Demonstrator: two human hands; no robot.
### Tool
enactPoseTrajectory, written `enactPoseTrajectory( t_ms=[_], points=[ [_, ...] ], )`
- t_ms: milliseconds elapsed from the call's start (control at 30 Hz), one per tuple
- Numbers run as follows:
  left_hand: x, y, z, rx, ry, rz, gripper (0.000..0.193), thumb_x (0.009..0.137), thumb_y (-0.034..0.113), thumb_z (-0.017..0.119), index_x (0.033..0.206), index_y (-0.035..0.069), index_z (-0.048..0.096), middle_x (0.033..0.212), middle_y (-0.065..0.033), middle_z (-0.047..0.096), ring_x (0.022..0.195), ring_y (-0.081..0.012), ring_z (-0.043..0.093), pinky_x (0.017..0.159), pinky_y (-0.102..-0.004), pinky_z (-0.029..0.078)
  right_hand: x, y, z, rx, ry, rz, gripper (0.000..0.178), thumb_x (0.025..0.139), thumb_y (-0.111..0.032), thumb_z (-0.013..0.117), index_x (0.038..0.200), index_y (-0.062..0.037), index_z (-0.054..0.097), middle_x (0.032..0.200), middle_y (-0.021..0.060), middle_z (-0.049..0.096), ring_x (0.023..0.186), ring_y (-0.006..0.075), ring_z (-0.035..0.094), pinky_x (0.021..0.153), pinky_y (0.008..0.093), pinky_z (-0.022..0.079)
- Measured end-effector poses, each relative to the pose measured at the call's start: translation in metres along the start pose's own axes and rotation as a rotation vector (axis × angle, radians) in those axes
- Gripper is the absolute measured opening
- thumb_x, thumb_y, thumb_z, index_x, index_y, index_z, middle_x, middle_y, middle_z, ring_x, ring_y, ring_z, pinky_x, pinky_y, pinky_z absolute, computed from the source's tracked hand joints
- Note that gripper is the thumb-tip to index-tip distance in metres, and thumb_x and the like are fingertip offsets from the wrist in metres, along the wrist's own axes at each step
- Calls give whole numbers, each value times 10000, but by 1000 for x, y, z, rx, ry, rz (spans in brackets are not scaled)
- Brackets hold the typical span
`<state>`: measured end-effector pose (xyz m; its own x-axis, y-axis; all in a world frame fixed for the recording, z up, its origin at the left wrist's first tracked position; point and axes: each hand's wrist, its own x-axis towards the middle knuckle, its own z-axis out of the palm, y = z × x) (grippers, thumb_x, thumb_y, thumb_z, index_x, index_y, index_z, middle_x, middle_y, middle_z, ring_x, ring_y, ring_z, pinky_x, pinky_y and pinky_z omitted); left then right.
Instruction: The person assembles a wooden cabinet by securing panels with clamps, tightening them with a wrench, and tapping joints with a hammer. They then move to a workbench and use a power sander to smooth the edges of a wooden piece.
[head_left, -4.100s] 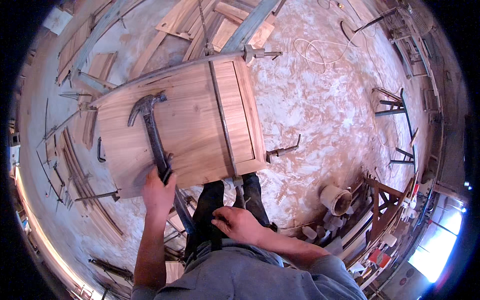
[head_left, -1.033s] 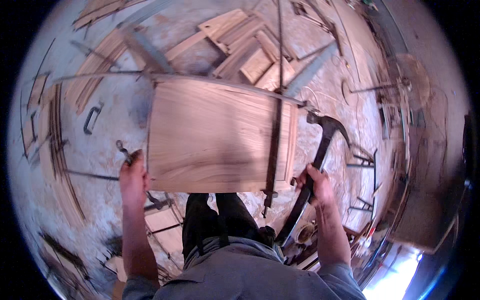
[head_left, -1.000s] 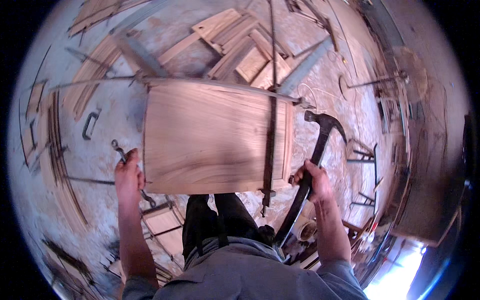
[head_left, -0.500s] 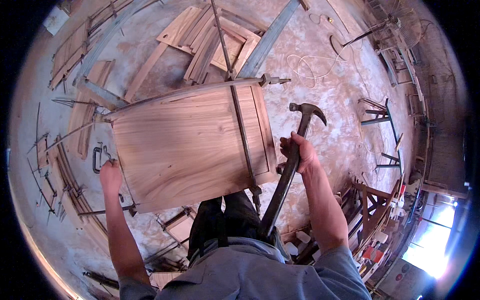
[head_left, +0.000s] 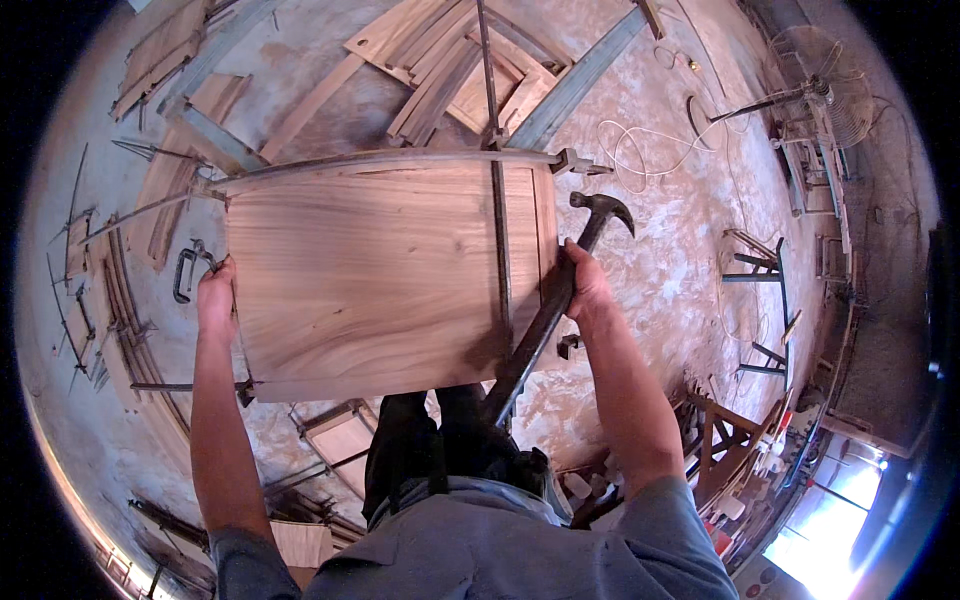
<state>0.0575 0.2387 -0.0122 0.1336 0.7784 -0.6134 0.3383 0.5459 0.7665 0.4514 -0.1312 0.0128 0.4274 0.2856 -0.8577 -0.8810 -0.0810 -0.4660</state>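
Far left, on the floor [head_left: 700, 230]: loose wood strips [head_left: 120, 300] and a small metal clamp [head_left: 185, 275] lying just beside the panel's left edge.

Left hand [head_left: 215, 295]: grip wrapped over the left edge of the wooden panel [head_left: 380, 280], fingers curled round the side. Looks like a steadying hold, so the panel doesn't shift or tip.

Panel sits centre frame, face up, broad side toward the camera, directly above the person's legs [head_left: 440, 440]. What it rests on is hidden underneath it, so can't say whether it's a stand or a worktop. Grain runs left to right.

A long metal bar clamp [head_left: 497, 240] crosses the panel top to bottom near its right side, running on past the far edge. A second bar [head_left: 400, 158] lies along the far edge, ending in a clamp head [head_left: 575, 162] at the right corner. Probably there to keep the glued boards pressed together.

Right hand [head_left: 585, 285]: grip closed round the shaft of a claw hammer [head_left: 560, 300], held high up near the head. Head points up and right, clear of the panel's right edge. Handle slants down-left across the panel's lower right corner. Hand touches or sits just beside the right edge, hard to tell which.

Right of that: dusty floor with a white cord [head_left: 640, 150], metal stands [head_left: 760, 275], a fan [head_left: 815, 60].
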Motion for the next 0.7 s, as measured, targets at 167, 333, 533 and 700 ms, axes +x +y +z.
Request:
enactPoseTrajectory(
  t_ms=[167, 333, 533, 700],
  points=[
    [25, -25, -12, -113, -81, -5, 368, 961, 257, 491, 1237, 22, 551, 1165, -77, 614, 1056, -206, 583, 908, -337, 455, 8, 2, 8, -86, 30, -14, 271, 913, -351, 565, 777, -122, 522, 558, 21, 451, 429, 209, 450, 419, 365, 415],
    [17, -16, 8, -246, -50, 55, 384, 954, 291, 493, 1206, 12, 571, 1131, -69, 632, 1022, -189, 596, 895, -316, 461, -6, -5, 17, -82, 3, 42, 263, 925, -351, 539, 803, -118, 551, 566, 19, 482, 438, 193, 480, 408, 350, 417],
    [36, -26, -5, -163, -78, 80, 518, 971, 412, 444, 1310, 24, 496, 1267, -87, 572, 1126, -231, 557, 992, -354, 412, 4, -4, 7, -48, -125, 67, 311, 944, -375, 478, 866, -89, 570, 613, 51, 533, 491, 213, 520, 460, 374, 454],
    [51, -22, -39, -21, -74, 66, 503, 981, 398, 463, 1312, 21, 502, 1274, -61, 569, 1165, -189, 531, 997, -292, 394, 16, -12, 4, -86, -207, 153, 322, 936, -380, 484, 872, -68, 531, 615, 92, 525, 494, 253, 522, 480, 404, 470]
  ],
)
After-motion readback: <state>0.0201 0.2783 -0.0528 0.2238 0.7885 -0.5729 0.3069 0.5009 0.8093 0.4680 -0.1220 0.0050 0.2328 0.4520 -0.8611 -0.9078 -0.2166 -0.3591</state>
